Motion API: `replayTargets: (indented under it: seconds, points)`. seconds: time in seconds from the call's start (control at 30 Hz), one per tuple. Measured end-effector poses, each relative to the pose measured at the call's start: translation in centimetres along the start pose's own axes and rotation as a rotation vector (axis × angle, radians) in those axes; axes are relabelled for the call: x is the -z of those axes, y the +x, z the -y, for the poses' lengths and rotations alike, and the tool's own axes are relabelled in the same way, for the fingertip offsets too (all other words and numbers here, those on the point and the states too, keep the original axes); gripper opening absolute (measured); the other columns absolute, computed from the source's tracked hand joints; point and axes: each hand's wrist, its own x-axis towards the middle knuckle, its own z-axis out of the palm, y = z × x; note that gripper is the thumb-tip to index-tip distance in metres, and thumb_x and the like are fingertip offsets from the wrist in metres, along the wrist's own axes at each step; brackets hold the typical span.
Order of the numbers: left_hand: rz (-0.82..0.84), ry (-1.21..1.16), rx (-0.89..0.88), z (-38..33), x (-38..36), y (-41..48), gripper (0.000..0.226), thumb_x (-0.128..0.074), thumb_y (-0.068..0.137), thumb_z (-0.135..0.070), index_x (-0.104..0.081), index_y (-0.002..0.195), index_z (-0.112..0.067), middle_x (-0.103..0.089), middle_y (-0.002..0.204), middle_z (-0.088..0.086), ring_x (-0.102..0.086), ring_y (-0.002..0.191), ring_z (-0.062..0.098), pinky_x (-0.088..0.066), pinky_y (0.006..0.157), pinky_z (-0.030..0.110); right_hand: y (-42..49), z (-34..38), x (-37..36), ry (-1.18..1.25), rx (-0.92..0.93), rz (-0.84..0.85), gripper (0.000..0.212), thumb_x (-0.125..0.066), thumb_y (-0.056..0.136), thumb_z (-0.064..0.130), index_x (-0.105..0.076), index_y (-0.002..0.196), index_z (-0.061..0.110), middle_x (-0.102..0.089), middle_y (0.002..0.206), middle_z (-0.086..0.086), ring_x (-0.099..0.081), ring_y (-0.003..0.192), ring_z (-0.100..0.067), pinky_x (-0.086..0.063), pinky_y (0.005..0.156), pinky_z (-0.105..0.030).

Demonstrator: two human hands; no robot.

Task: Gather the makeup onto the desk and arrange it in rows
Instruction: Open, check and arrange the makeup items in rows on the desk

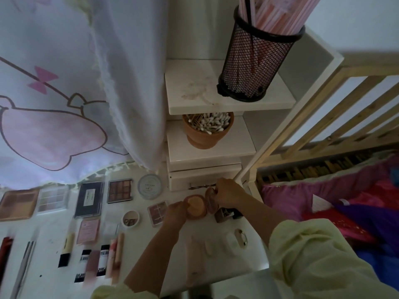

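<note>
Peach compact (195, 209), lid (210, 200) open, shows yellow contents.

The counter (49, 231) is white, smooth and faintly glossy. Near its back edge, the open compact (195, 207) looks like smooth peach plastic around a matt powder pan. The dark palette (89, 199) has a shiny plastic lid, and the round lid (150, 186) is clear plastic. The white shelves (194, 87) are glossy, the top one smudged. On them stand a black metal mesh cup (254, 67) and a matt terracotta pot (205, 137) of wooden-stemmed cotton swabs (207, 123). The curtain (64, 83) is thin printed cloth, the bed rail (345, 100) bare pale wood, the sleeve (313, 255) crinkled cloth.
</note>
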Motion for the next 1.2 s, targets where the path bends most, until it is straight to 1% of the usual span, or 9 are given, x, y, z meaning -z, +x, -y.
replayTargets:
  seconds: [0.17, 0.3, 0.5, 0.63, 0.77, 0.87, 1.0, 1.1, 1.2]
  points:
    - [-0.004, 0.130, -0.095, 0.7, 0.9, 0.5, 0.027, -0.052, 0.093, -0.009, -0.057, 0.067, -0.010, -0.055, 0.070, 0.006, -0.052, 0.073, 0.020, -0.041, 0.072, 0.031, -0.1, 0.5, -0.1, -0.012, 0.032, 0.024, 0.039, -0.046, 0.098, 0.034, -0.038, 0.063, 0.017, -0.043, 0.061, 0.002, -0.043, 0.055, -0.013, -0.027, 0.046, -0.025]
    - [0.026, 0.220, -0.158, 1.1, 1.5, 0.5, 0.026, -0.049, 0.094, -0.007, -0.056, 0.069, -0.010, -0.052, 0.070, 0.006, -0.046, 0.065, 0.016, -0.035, 0.059, 0.027, -0.1, 0.8, 0.0, -0.017, 0.039, 0.030, 0.034, -0.048, 0.095, 0.029, -0.046, 0.064, 0.015, -0.049, 0.062, 0.000, -0.051, 0.061, -0.018, -0.032, 0.046, -0.025]
    - [0.016, 0.162, -0.233, 1.2, 2.2, -1.1, 0.033, -0.048, 0.094, -0.006, -0.061, 0.069, -0.023, -0.059, 0.071, 0.000, -0.053, 0.071, 0.016, -0.042, 0.075, 0.032, -0.2, 0.7, 0.6, 0.017, 0.053, 0.040, 0.032, -0.061, 0.082, 0.020, -0.047, 0.054, 0.015, -0.048, 0.055, -0.001, -0.048, 0.052, -0.016, -0.032, 0.046, -0.024]
    - [-0.023, 0.182, -0.339, 1.1, 3.4, -1.5, 0.027, -0.048, 0.093, -0.005, -0.070, 0.087, -0.019, -0.069, 0.087, 0.002, -0.064, 0.090, 0.022, -0.050, 0.089, 0.039, -0.3, 0.7, 1.1, -0.003, 0.074, 0.043, 0.019, -0.074, 0.074, 0.022, -0.062, 0.063, 0.012, -0.058, 0.064, -0.002, -0.064, 0.069, -0.025, -0.044, 0.053, -0.027]
    - [-0.078, 0.135, -0.364, 1.1, 4.7, -1.8, 0.024, -0.049, 0.092, -0.007, -0.070, 0.092, -0.019, -0.072, 0.093, 0.003, -0.068, 0.086, 0.018, -0.054, 0.086, 0.037, -0.4, 0.9, 1.6, -0.028, 0.093, 0.036, 0.019, -0.076, 0.074, 0.023, -0.069, 0.081, 0.007, -0.065, 0.077, -0.005, -0.064, 0.076, -0.022, -0.050, 0.060, -0.029]
    - [-0.105, 0.103, -0.375, 1.3, 5.7, -1.9, 0.022, -0.051, 0.091, -0.006, -0.071, 0.098, -0.011, -0.072, 0.091, 0.006, -0.067, 0.081, 0.018, -0.055, 0.078, 0.031, -1.0, 1.5, 2.0, -0.026, 0.114, 0.018, 0.016, -0.067, 0.080, 0.019, -0.059, 0.069, 0.011, -0.059, 0.068, -0.001, -0.061, 0.071, -0.019, -0.039, 0.050, -0.023]
    - [-0.198, 0.108, -0.426, 1.6, 7.4, -2.1, 0.023, -0.051, 0.091, -0.009, -0.070, 0.101, -0.017, -0.071, 0.097, 0.006, -0.067, 0.089, 0.021, -0.055, 0.086, 0.042, -2.1, 3.6, 2.0, 0.010, 0.197, -0.081, 0.008, -0.058, 0.086, 0.017, -0.060, 0.082, 0.011, -0.064, 0.091, -0.007, -0.062, 0.089, -0.025, -0.045, 0.068, -0.027]
    - [-0.302, 0.238, -0.527, 2.2, 8.3, -3.1, 0.024, -0.050, 0.094, -0.010, -0.068, 0.108, -0.014, -0.068, 0.104, 0.003, -0.064, 0.086, 0.008, -0.050, 0.071, 0.021, -2.2, 5.6, 0.4, 0.047, 0.279, -0.068, 0.021, -0.058, 0.088, 0.019, -0.068, 0.102, 0.007, -0.068, 0.104, -0.009, -0.063, 0.096, -0.026, -0.052, 0.084, -0.036]
    - [-0.329, 0.420, -0.550, 3.3, 8.3, -4.2, 0.020, -0.049, 0.097, -0.013, -0.066, 0.107, -0.015, -0.059, 0.081, -0.015, -0.056, 0.068, -0.002, -0.039, 0.057, 0.011, -1.8, 7.3, -2.5, -0.034, 0.290, 0.017, 0.031, -0.054, 0.086, 0.035, -0.063, 0.113, 0.022, -0.063, 0.118, -0.004, -0.059, 0.109, -0.024, -0.046, 0.095, -0.042]
